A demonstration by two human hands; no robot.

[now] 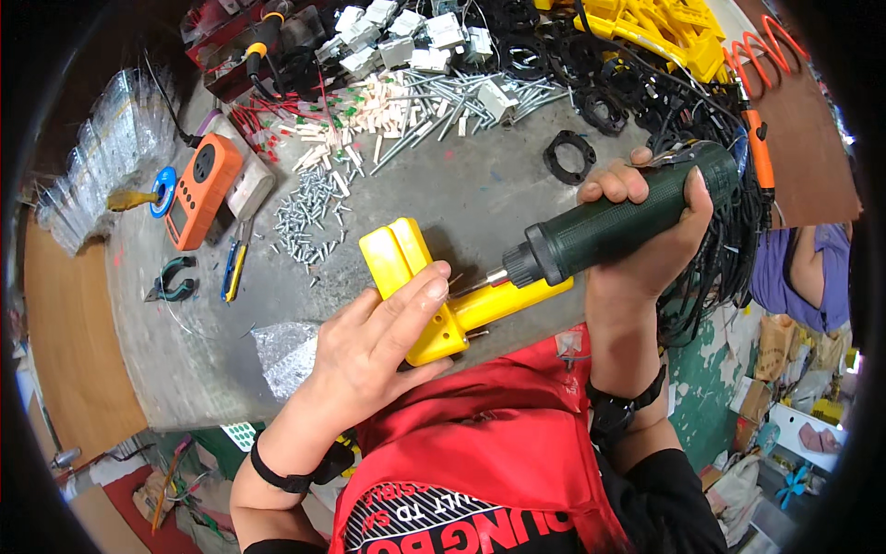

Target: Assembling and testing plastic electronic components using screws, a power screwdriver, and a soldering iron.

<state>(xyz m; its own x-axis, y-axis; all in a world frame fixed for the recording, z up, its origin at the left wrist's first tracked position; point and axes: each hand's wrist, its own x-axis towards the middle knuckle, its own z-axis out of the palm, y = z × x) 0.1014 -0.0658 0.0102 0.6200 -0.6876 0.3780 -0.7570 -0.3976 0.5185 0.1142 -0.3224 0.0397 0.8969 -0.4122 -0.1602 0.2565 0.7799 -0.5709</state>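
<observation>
My left hand grips a yellow T-shaped plastic housing near the table's front edge, fingers over its head and thumb below. The housing's handle points right. In my right hand is a dark green electric screwdriver, held almost level with its bit toward the housing. The bit's tip is close to my left fingertips; whether it touches a screw I cannot tell. A small screw end sticks out at the housing's lower side.
Behind lie loose screws, long bolts, white blocks and black rings. Cables pile at right, under yellow housings. An orange meter, cutters and a clear plastic bag lie left.
</observation>
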